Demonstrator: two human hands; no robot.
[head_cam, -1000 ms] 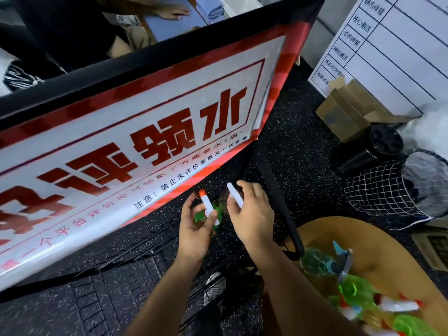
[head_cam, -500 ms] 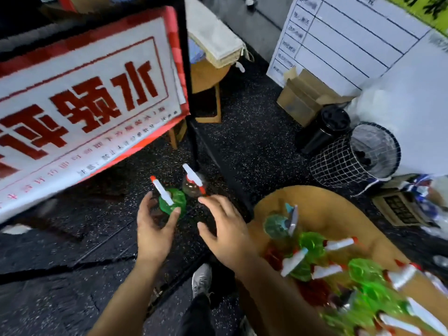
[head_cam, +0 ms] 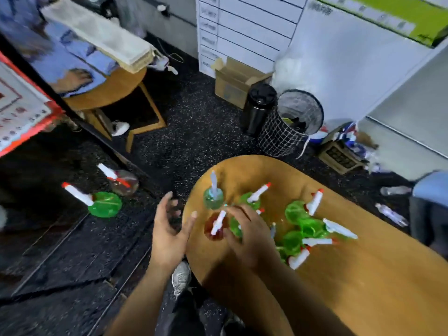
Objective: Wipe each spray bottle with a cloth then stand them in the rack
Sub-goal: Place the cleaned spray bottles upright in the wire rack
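On the round wooden table [head_cam: 363, 275], the right hand [head_cam: 252, 236] reaches over a red-brown plastic spray bottle [head_cam: 214, 229], grip unclear; the left hand [head_cam: 169, 234] hovers beside, fingers relaxed. No legible writing.

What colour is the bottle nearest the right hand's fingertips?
Red bottle, white sprayer; head view, beside the right hand.

The floor [head_cam: 194, 132] below me is black rubber with white speckles. My landmark is the wire mesh wastebasket [head_cam: 288, 127]. A black lidded canister [head_cam: 258, 107] stands touching its left side; an open cardboard box [head_cam: 232, 83] sits behind that, against a white ruled board [head_cam: 242, 27]. Far left of the wastebasket stands a round wooden table [head_cam: 109, 88]. A second wooden table [head_cam: 363, 275] lies nearer me.
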